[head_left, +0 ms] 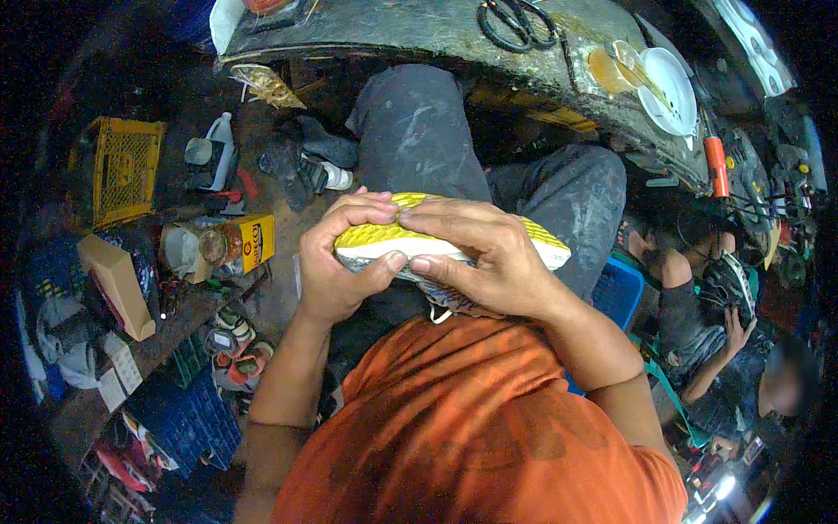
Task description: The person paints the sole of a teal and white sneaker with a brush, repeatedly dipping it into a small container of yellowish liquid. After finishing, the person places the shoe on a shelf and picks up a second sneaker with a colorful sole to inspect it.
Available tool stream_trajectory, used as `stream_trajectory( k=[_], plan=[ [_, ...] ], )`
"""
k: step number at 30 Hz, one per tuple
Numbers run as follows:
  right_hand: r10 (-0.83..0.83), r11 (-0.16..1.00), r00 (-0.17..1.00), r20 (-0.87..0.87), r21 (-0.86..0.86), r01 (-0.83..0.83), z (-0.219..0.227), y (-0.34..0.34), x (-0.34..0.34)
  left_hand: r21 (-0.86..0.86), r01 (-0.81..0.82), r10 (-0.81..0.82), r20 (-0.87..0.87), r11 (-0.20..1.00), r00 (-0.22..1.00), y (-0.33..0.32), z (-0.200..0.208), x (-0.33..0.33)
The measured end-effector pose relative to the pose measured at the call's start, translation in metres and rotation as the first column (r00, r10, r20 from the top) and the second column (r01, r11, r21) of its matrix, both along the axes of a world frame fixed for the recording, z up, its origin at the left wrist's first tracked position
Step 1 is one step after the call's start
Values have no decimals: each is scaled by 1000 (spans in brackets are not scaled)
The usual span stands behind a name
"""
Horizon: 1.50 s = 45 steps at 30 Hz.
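A shoe [489, 247] with a yellow ridged outsole and a white midsole lies sole up over my lap. My left hand [349, 249] wraps the end at the left, fingers over the yellow tread and thumb on the white sidewall. From the right, my right hand [489, 253] grips the middle, its fingers across the sole and its thumb beside the other thumb. Below the sole a bit of the patterned upper and a white lace [441, 314] show; my hands and the sole hide the rest of the upper.
Ahead is a worn workbench [393, 39] with black-handled scissors [517, 24], an amber jar [611, 68] and a white plate [668, 87]. At left are a yellow crate [128, 170], a cardboard box [118, 284] and shoes [240, 362]. Another person [716, 349] sits at right holding a shoe.
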State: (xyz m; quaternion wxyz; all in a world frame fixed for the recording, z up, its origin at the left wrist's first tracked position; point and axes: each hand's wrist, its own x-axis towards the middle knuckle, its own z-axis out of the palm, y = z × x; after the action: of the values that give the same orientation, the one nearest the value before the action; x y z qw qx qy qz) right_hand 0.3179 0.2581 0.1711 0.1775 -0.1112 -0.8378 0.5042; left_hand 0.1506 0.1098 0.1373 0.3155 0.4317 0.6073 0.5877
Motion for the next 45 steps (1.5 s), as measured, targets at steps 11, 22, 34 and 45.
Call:
stream_trajectory(
  k=[11,22,34,45],
  plan=[
    [-28,991,1000,-4,-133,27,2,-2,-4,-82,-44,48,48,996,998,1,2,3],
    [-51,997,998,-23,-65,50,-2,-3,-3,-51,-38,39,11,998,999,0,0,2],
    [-52,998,991,-126,-26,49,-2,9,20,-21,-31,30,-3,999,1000,-3,-1,2],
    [-141,969,935,-324,151,198,-22,-6,15,-32,0,0,-1,999,1000,-1,0,-1]
  ],
)
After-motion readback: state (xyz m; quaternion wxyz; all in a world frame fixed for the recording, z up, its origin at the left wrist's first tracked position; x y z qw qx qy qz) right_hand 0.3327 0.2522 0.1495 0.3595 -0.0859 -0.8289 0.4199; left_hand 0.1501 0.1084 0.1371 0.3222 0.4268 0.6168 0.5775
